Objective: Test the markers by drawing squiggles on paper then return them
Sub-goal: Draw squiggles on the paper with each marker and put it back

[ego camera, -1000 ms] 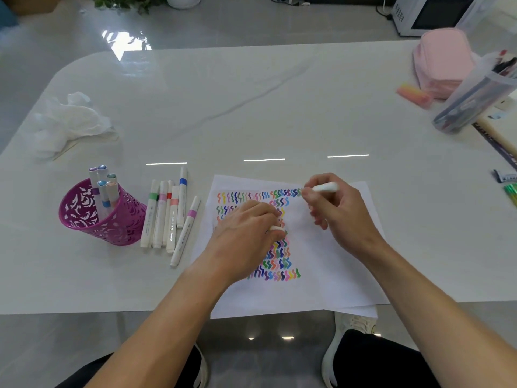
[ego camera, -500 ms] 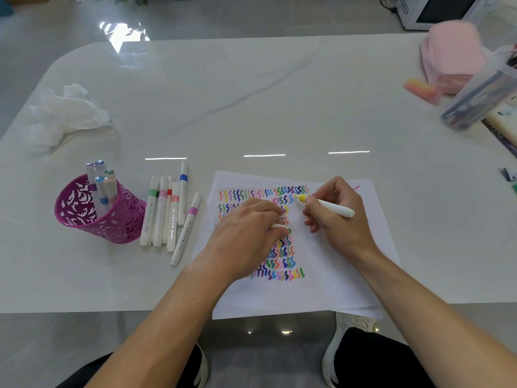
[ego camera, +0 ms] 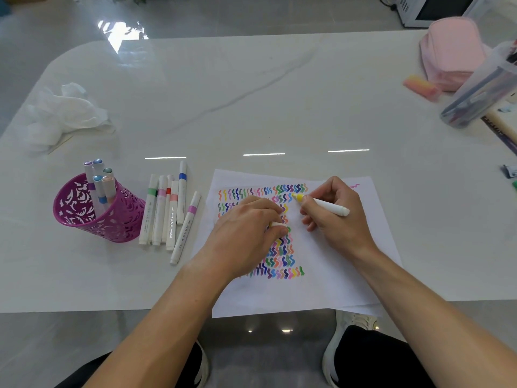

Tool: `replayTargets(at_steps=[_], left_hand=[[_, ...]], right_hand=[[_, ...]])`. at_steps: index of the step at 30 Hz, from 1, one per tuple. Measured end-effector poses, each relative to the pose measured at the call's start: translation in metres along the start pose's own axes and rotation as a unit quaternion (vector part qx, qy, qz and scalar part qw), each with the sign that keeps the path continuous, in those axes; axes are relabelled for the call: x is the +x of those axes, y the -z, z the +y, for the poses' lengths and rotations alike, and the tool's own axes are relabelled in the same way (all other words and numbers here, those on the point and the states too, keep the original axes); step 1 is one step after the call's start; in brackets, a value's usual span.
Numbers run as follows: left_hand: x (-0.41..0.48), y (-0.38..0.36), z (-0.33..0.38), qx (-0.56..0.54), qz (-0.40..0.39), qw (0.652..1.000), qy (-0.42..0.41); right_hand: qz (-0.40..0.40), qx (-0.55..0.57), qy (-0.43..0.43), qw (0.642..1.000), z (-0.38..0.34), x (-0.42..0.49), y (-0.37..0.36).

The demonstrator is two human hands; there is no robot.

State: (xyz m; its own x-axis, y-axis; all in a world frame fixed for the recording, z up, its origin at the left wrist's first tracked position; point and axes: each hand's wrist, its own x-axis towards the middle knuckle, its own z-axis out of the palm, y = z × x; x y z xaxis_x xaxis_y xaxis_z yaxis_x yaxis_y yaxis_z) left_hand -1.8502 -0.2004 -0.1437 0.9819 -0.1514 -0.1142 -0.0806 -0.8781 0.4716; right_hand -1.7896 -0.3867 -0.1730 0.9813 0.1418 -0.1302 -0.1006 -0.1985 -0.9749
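Head view, items noted by size. Desk (ego camera: 251,93): white, glossy, carries everything. Paper (ego camera: 330,275): lies at the near edge, overhanging it slightly, directly before the person, evidently for reach; rows of coloured squiggles (ego camera: 282,259) cover its left half. Purple cup (ego camera: 112,219): stands left of the paper and holds five capped markers upright. Six capped markers (ego camera: 165,211) lie side by side between cup and paper, judged a sorted batch. Left hand (ego camera: 246,233): rests on the sheet, apparently pinning it, fingers curled around a small white piece, probably the cap (ego camera: 278,224). Right hand (ego camera: 335,219): fingers closed in a writing grip on the yellow marker (ego camera: 321,204). Its tip sits at the squiggle rows, contact not confirmable; judged mid-test.
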Motion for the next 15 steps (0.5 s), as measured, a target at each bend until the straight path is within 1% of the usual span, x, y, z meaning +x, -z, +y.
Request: replayTargets(at_steps=[11,15], left_hand=[[0.0004,-0.0031,0.0016,0.005,0.019,1.0,0.012],[0.0006,-0.004,0.0019,0.006,0.018,1.0,0.017]], right_hand=[[0.027,-0.009,-0.014,0.999,-0.0014,-0.0017,-0.0018],[0.011,-0.021,-0.016,1.0,-0.0016,-0.0013,-0.0011]])
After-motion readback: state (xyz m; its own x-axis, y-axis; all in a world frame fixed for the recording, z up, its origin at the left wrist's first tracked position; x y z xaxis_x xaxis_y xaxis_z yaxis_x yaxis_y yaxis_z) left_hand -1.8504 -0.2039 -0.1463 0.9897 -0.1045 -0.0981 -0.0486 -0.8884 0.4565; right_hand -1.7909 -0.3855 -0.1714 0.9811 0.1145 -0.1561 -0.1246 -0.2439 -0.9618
